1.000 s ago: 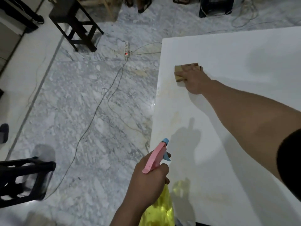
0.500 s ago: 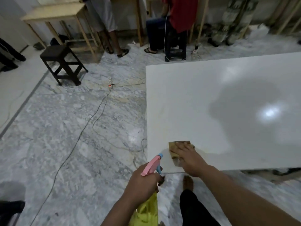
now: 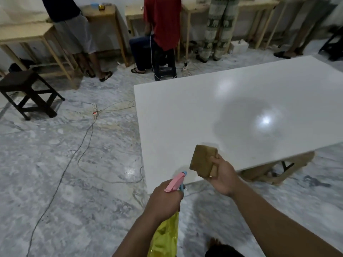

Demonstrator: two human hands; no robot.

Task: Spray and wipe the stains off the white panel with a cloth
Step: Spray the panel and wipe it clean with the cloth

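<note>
Cloth lifted, spray bottle at the ready

The right hand (image 3: pixel 223 178) pinches a folded brown cloth (image 3: pixel 203 160) between thumb and fingers, held clear above the near corner of the white panel (image 3: pixel 241 112); it looks soft and light, best gripped along its folded edge. The left hand (image 3: pixel 165 200) is wrapped round the neck of the yellow spray bottle (image 3: pixel 165 236), which seems light and rigid, its pink trigger head aimed at the panel.
</note>
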